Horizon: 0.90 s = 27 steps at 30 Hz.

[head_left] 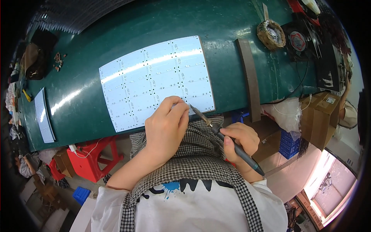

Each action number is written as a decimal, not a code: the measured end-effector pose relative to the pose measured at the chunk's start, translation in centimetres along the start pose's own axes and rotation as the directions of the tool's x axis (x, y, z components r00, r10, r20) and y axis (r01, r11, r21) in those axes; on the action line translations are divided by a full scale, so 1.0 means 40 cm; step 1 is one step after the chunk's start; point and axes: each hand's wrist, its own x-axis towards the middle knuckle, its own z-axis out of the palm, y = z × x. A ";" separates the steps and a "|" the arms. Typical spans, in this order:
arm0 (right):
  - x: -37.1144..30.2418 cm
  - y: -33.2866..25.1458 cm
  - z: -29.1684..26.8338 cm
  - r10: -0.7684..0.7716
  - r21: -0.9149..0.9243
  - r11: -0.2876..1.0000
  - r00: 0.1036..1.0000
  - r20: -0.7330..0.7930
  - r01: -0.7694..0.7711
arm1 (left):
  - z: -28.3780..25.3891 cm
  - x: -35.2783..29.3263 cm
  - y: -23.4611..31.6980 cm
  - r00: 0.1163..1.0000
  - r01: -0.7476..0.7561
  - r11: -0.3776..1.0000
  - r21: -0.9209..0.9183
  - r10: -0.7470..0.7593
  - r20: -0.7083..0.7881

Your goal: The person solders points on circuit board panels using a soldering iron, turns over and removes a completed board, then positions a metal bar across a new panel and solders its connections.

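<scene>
A dark green workbench top [116, 23] carries a white rectangular circuit panel [154, 81], its long axis running left to right, near edge at the bench lip. The left hand [166, 125] pinches closed at that lower right edge. The right hand [241, 141] grips a dark pen-shaped soldering iron [228, 141], tip slanting up-left to the fingertips; bare green lies rightward.

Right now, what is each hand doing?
Left hand: fingers pinched at the white panel edge; contents cannot be told.
Right hand: closed on soldering iron.
</scene>
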 end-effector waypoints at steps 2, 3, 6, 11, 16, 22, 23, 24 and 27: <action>-0.006 -0.004 -0.002 0.007 -0.003 1.000 1.000 0.001 -0.007 | -0.004 0.001 0.002 1.000 0.007 1.000 0.016 -0.007 0.022; -0.008 -0.005 -0.005 0.014 -0.001 1.000 1.000 0.001 -0.014 | -0.004 0.001 0.002 1.000 0.001 1.000 0.019 -0.001 0.026; -0.009 -0.006 -0.012 0.024 0.024 0.999 1.000 -0.018 -0.023 | -0.003 0.000 -0.006 1.000 -0.012 1.000 -0.005 0.012 0.019; 0.002 -0.010 -0.046 0.173 0.061 0.984 0.983 -0.060 -0.170 | -0.015 -0.002 -0.011 0.996 0.050 0.992 -0.114 -0.042 0.074; 0.008 -0.004 -0.022 0.174 0.086 0.981 0.985 -0.008 -0.172 | -0.013 0.002 -0.016 0.998 0.049 0.983 -0.176 -0.041 0.052; 0.013 -0.004 -0.013 0.204 0.061 0.977 0.979 0.016 -0.204 | 0.007 0.009 -0.021 1.000 -0.014 0.992 -0.125 0.014 0.005; 0.015 -0.003 -0.012 0.205 0.069 0.976 0.979 0.023 -0.206 | 0.009 0.010 -0.022 1.000 -0.014 0.992 -0.125 0.015 0.006; 0.017 -0.003 -0.011 0.205 0.077 0.975 0.978 0.030 -0.207 | 0.010 0.011 -0.022 1.000 -0.009 0.993 -0.115 0.010 0.008; 0.018 -0.005 -0.018 0.206 0.066 0.976 0.978 0.040 -0.208 | 0.007 0.015 -0.017 0.999 0.027 0.991 -0.131 -0.023 0.036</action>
